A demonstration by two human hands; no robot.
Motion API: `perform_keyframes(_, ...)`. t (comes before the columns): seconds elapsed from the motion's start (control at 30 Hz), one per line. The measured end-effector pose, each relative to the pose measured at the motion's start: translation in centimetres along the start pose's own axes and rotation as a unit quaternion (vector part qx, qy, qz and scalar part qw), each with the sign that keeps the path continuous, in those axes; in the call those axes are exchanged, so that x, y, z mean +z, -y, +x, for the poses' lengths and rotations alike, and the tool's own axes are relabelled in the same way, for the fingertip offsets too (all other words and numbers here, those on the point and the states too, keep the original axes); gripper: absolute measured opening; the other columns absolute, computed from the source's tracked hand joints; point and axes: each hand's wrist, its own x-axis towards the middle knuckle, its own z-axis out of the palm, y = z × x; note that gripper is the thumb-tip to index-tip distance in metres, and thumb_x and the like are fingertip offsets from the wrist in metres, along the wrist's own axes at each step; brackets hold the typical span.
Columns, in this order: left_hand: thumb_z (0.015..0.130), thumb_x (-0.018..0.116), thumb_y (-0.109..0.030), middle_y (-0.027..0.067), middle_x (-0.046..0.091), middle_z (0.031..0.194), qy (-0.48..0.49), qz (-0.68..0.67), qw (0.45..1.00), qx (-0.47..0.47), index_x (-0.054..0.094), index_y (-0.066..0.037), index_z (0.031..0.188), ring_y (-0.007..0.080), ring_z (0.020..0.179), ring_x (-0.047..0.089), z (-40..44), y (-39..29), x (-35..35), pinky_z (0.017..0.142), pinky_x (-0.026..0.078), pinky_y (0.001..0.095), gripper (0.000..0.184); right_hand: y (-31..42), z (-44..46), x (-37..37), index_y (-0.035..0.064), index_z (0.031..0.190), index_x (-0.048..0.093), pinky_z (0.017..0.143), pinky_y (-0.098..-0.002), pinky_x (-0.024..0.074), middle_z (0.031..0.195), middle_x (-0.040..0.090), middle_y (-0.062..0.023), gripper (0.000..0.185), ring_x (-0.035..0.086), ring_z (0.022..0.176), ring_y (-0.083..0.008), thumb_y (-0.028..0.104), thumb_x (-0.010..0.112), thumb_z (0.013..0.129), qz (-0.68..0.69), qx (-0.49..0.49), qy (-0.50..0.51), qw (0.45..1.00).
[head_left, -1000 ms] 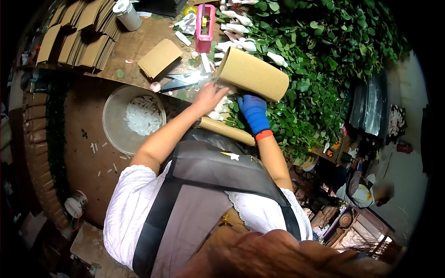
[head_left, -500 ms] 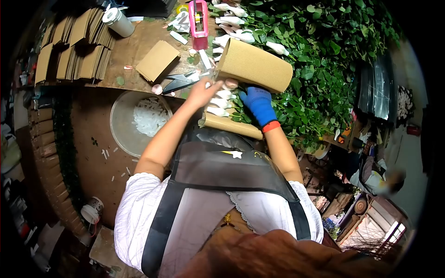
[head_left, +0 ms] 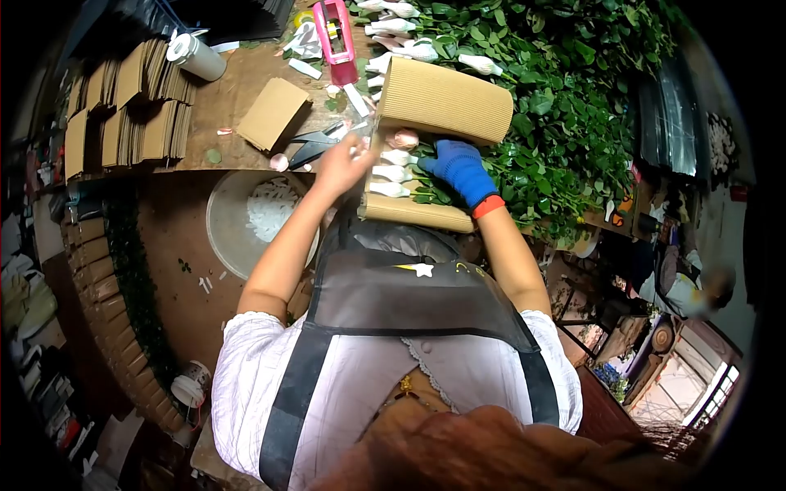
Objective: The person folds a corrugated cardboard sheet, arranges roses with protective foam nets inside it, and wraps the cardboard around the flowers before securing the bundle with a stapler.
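A sheet of corrugated cardboard (head_left: 446,98) curves over a bunch of roses, its lower edge (head_left: 417,213) showing nearer my body. Between these parts lie several rose buds in white sleeves (head_left: 391,173) and one uncovered pale pink rose (head_left: 402,139). My bare left hand (head_left: 342,168) is beside the bud ends at the cardboard's left edge, its fingers curled together; what they pinch is blurred. My right hand (head_left: 460,170), in a blue glove, is closed around green rose stems just under the rolled cardboard, with the thumb toward the buds.
Scissors (head_left: 309,150) and a stack of cardboard pieces (head_left: 274,114) lie on the table, left of the roses. Behind them is a pink tape dispenser (head_left: 336,41). Leafy rose stems (head_left: 573,123) fill the right side. A tub of white sleeves (head_left: 237,237) stands below the table edge.
My left hand has shifted slightly away from the pink rose, its fingers drawn back to the left. The right hand stays at the stems. The whole view has shifted a little.
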Motion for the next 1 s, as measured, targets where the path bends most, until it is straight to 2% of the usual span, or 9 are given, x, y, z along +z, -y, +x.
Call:
perform_keyframes(0.07,0.083,0.071,-0.053,0.019,0.072,0.086,0.073,0.036,0.996,-0.027,0.068,-0.007,0.095,0.0376,0.086,0.07,0.0,-2.5,0.1,0.075,0.053,0.0445,0.048,0.8,0.4,0.2,0.0076,0.1,0.075,0.081,-0.0458,0.0548,0.096,0.073,-0.0185,0.055,0.071,0.091,-0.0331,0.058,0.067,0.08,-0.025,0.027,0.014,0.999)
perform_keyframes(0.4,0.089,0.07,-0.023,0.009,0.066,0.07,0.008,-0.162,0.987,-0.006,0.069,-0.002,0.082,0.011,0.065,0.059,-0.8,-2.2,3.2,0.063,0.048,0.0303,0.023,1.7,0.2,0.8,0.01,0.1,0.077,0.076,-0.0437,0.0571,0.097,0.074,-0.0161,0.036,0.073,0.091,-0.0317,0.042,0.066,0.087,-0.06,0.053,0.014,0.997)
perform_keyframes(0.53,0.089,0.067,-0.013,-0.0016,0.062,0.07,-0.036,-0.345,0.935,-0.073,0.065,-0.001,0.077,0.0051,0.066,0.052,-1.0,-1.8,3.8,0.061,0.045,0.026,0.017,1.1,1.2,2.2,0.0107,0.098,0.073,0.079,-0.0469,0.055,0.098,0.073,-0.0157,0.043,0.07,0.093,-0.0341,0.051,0.07,0.083,-0.065,0.072,0.027,0.995)
perform_keyframes(0.6,0.091,0.066,-0.011,-0.0061,0.059,0.072,-0.093,-0.287,0.953,-0.029,0.064,-0.003,0.076,0.0038,0.065,0.049,-0.4,1.3,4.3,0.059,0.04,0.0216,0.017,1.4,0.7,1.6,0.0106,0.099,0.073,0.08,-0.047,0.0545,0.1,0.073,-0.0155,0.044,0.07,0.094,-0.0344,0.052,0.07,0.083,-0.056,0.068,0.022,0.996)
perform_keyframes(0.73,0.091,0.065,-0.01,-0.0013,0.064,0.073,-0.124,-0.358,0.924,-0.055,0.064,-0.003,0.079,0.0078,0.067,0.056,0.0,4.2,-1.3,0.064,0.046,0.0247,0.014,1.0,-0.7,0.1,0.013,0.11,0.07,0.082,-0.047,0.0535,0.1,0.073,-0.0152,0.048,0.069,0.095,-0.0349,0.053,0.068,0.084,0.009,0.057,0.005,0.998)
perform_keyframes(0.77,0.092,0.064,-0.008,-0.0009,0.064,0.073,-0.202,-0.217,0.949,0.108,0.063,-0.005,0.079,0.009,0.065,0.055,-0.2,2.7,-2.1,0.064,0.046,0.0253,0.013,0.7,-2.2,-0.9,0.0143,0.113,0.069,0.082,-0.0469,0.0533,0.1,0.073,-0.0148,0.049,0.069,0.095,-0.0351,0.054,0.068,0.084,0.043,0.047,-0.026,0.998)
perform_keyframes(0.87,0.087,0.07,-0.017,0.0065,0.066,0.073,0.015,-0.129,0.991,-0.035,0.062,-0.003,0.081,0.0125,0.066,0.059,-2.5,6.4,-2.5,0.062,0.048,0.0315,0.017,2.0,-5.5,-3.9,0.0201,0.117,0.067,0.081,-0.0459,0.0534,0.097,0.073,-0.0121,0.044,0.069,0.092,-0.035,0.052,0.066,0.087,0.112,0.024,-0.055,0.992)
perform_keyframes(0.93,0.084,0.074,-0.029,0.0141,0.064,0.07,0.0,-0.055,0.998,-0.007,0.061,-0.003,0.078,0.0226,0.066,0.063,-3.0,2.4,-1.5,0.063,0.05,0.0365,0.03,2.6,-6.3,-4.1,0.0205,0.114,0.067,0.079,-0.0455,0.0537,0.096,0.073,-0.0105,0.039,0.069,0.091,-0.0348,0.05,0.064,0.088,0.151,-0.014,-0.03,0.988)
perform_keyframes(1.0,0.086,0.073,-0.038,0.0173,0.066,0.076,0.025,-0.042,0.999,0.015,0.063,-0.003,0.079,0.0335,0.072,0.066,-2.4,0.0,-0.1,0.068,0.051,0.0401,0.037,2.4,-4.9,-1.7,0.0157,0.106,0.069,0.075,-0.0446,0.0544,0.093,0.073,-0.0115,0.03,0.07,0.088,-0.0329,0.04,0.061,0.091,0.03,-0.068,0.007,0.997)
